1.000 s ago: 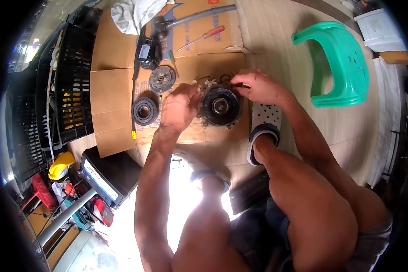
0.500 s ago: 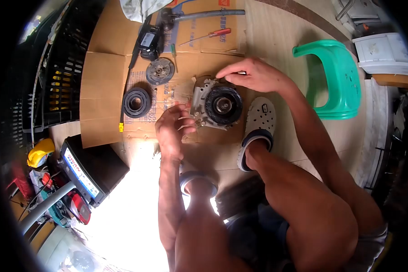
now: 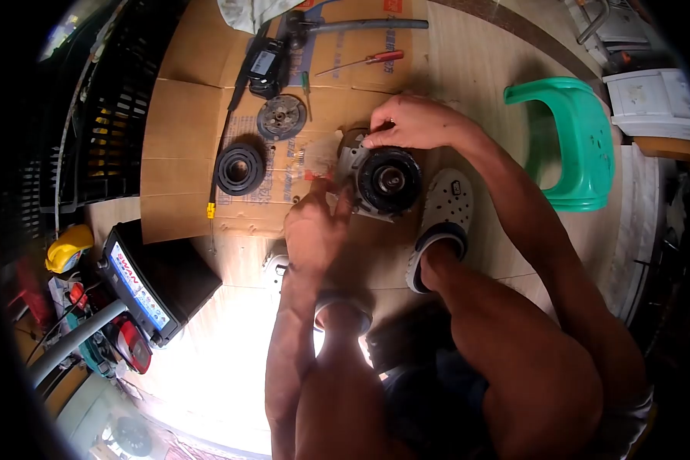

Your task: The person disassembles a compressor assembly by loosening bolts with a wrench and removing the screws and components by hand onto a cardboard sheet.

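Note:
A round metal part with a black ring and a shiny centre rests on the cardboard. My left hand is at its left side, fingers bent against the edge; what they pinch is hidden. My right hand reaches over the top edge, with thumb and fingers closed on the housing rim. To the left lie a black grooved pulley and a grey round plate.
Beyond lie a red-handled screwdriver, a green one, a hammer, a black device and a cloth. A green stool stands right, black crates left. My shod feet flank the cardboard's near edge.
My left hand moved off the part, opened, then came back against its left side. My right hand has shifted along the top edge and closed on it. The camera view has shifted too.

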A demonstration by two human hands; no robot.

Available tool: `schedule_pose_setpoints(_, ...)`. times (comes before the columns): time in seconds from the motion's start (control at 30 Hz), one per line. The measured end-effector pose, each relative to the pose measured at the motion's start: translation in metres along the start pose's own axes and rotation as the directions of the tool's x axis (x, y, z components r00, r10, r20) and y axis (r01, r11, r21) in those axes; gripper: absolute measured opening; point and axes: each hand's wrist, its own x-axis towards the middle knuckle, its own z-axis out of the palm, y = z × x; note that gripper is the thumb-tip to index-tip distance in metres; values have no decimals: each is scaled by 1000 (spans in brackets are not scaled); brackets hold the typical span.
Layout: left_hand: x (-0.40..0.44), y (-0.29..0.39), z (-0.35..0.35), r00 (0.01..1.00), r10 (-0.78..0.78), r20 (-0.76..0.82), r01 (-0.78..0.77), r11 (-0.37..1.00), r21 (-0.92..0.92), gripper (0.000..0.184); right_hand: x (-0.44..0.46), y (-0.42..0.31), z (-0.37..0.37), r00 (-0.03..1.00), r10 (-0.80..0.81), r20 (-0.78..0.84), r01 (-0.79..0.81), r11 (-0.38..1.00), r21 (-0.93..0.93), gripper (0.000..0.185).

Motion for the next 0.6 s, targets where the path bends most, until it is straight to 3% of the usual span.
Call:
schedule_pose_setpoints(0.07, -1, 3, -3, 996, 93, 1, -93, 992, 89, 28, 4, -7, -6, 995, 68, 75, -63, 995, -73, 40)
schedule_pose_setpoints(0.27, 10, 3, 1, 992, -60, 115, 59, 998, 18, 25, 13, -8, -7, 988, 59, 142, -46, 994, -96, 44)
schedule_pose_setpoints(0.4, 12, 0, 3, 994, -5, 108, -1, 999, 51, 24, 16, -18, -15, 980, 90, 178, -70, 991, -118, 39)
schedule_pose_setpoints(0.5, 9, 2, 2, 995, 28, 93, -32, 999, 38, 23, 19, -31, -29, 997, 28, 67, -31, 999, 39, 35)
schedule_pose_setpoints(0.6, 6, -1, 5, 996, 36, 81, -40, 998, 52, 22, 32, -41, -34, 994, 1, 106, 6, 998, -61, 35)
